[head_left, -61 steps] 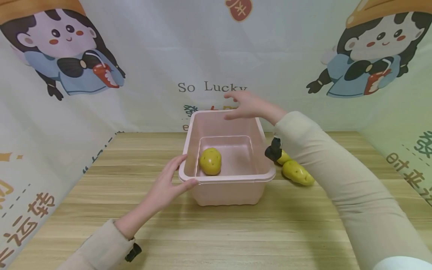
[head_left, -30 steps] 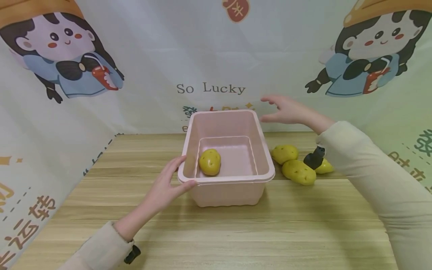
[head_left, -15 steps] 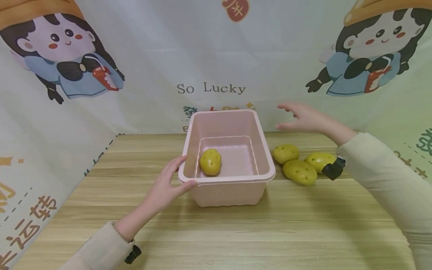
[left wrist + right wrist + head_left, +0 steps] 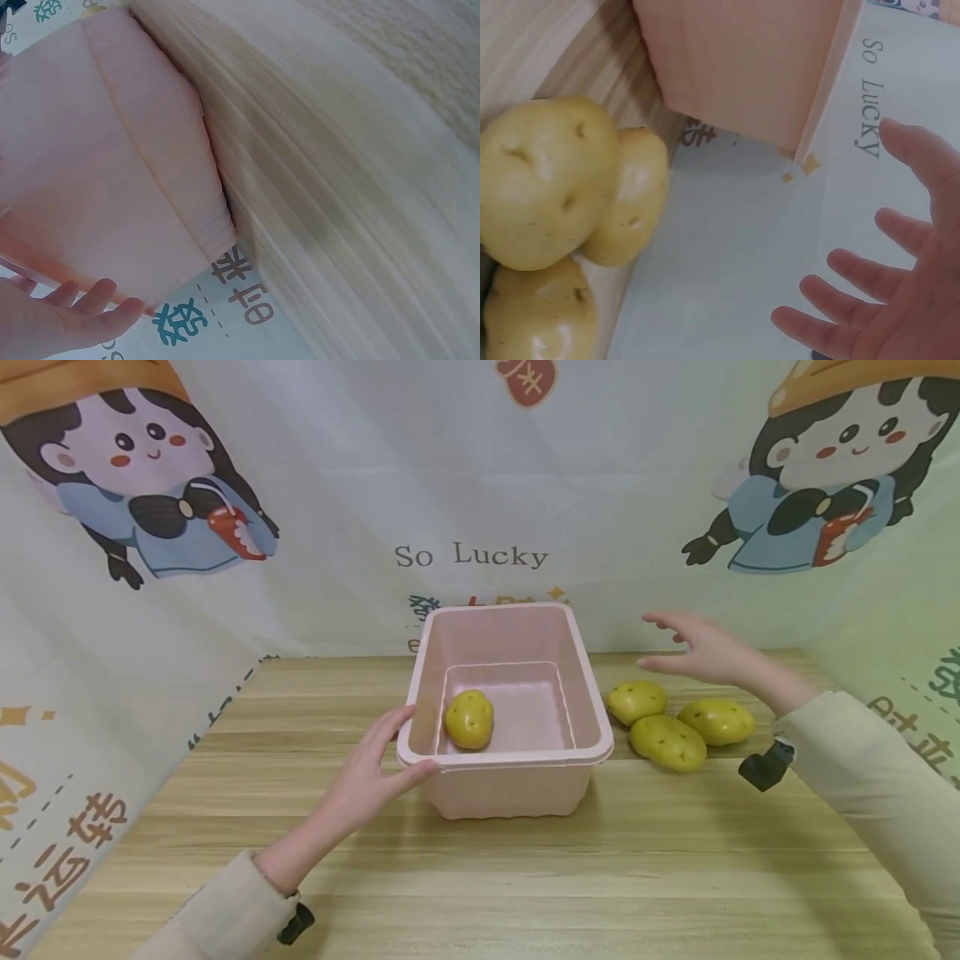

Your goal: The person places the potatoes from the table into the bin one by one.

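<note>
A pink plastic bin (image 4: 506,789) stands on the table with one yellow potato (image 4: 469,720) inside. My left hand (image 4: 367,777) holds its near left corner, thumb along the front rim and fingers against the left side. Those fingers (image 4: 97,296) lie on the outer wall just below the rim in the left wrist view. To the bin's right sit three potatoes close together: a rear one (image 4: 636,702), a front one (image 4: 667,743) and a right one (image 4: 716,721). Above and behind them my right hand (image 4: 705,647) hovers with spread fingers, holding nothing.
The wooden table (image 4: 480,885) runs in front of the bin. A printed cloth (image 4: 337,510) hangs behind and at both sides. Black wrist cameras are strapped under both sleeves, the right one (image 4: 767,766) close to the right potato.
My right hand has moved from above the bin to the right, then lowered over the potatoes, bringing all three into view. My left hand has stayed on the bin.
</note>
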{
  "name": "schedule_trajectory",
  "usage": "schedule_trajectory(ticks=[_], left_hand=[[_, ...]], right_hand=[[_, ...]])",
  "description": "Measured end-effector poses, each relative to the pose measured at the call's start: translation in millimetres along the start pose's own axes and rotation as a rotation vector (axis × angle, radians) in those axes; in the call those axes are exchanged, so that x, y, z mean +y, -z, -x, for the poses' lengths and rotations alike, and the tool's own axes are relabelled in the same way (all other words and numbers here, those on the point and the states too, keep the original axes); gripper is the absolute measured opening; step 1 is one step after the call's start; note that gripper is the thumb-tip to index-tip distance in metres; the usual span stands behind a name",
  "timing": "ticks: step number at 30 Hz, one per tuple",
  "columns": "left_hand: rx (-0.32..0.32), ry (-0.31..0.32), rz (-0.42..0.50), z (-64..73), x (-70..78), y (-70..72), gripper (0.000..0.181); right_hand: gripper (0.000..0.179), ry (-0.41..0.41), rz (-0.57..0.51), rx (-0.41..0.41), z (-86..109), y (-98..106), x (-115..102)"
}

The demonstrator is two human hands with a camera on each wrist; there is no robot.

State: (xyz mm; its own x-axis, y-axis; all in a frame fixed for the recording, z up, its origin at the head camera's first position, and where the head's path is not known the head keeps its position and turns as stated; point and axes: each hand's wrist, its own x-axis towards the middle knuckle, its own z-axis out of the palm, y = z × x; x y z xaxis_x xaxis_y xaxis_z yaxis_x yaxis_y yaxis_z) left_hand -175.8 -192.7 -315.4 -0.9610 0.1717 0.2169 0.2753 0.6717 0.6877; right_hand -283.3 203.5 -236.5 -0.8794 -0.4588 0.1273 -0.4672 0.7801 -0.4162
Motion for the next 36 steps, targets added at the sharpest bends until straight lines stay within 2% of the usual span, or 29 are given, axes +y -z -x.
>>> schedule_trajectory(ticks=[13,17,23,28,36], left_hand=[[0.002,-0.020,-0.005,1.1,2.7,0.7,0.074],[0.003,-0.024,-0.012,1.1,3.4,1.1,0.074],[0.001,-0.020,-0.010,1.0,3.7,0.9,0.075],[0.000,-0.018,-0.007,1.1,3.5,0.8,0.074],[0.000,-0.018,-0.009,1.3,3.2,0.9,0.074]], right_hand=[[0.070,0.002,-0.041,-0.008,17.2,-20,27],[0.070,-0.018,-0.052,-0.040,21.8,-25,31],[0.069,-0.012,-0.061,-0.038,27.1,-35,37],[0.071,-0.040,-0.052,-0.048,31.6,-44,43],[0.070,-0.012,-0.069,-0.055,37.1,-56,50]])
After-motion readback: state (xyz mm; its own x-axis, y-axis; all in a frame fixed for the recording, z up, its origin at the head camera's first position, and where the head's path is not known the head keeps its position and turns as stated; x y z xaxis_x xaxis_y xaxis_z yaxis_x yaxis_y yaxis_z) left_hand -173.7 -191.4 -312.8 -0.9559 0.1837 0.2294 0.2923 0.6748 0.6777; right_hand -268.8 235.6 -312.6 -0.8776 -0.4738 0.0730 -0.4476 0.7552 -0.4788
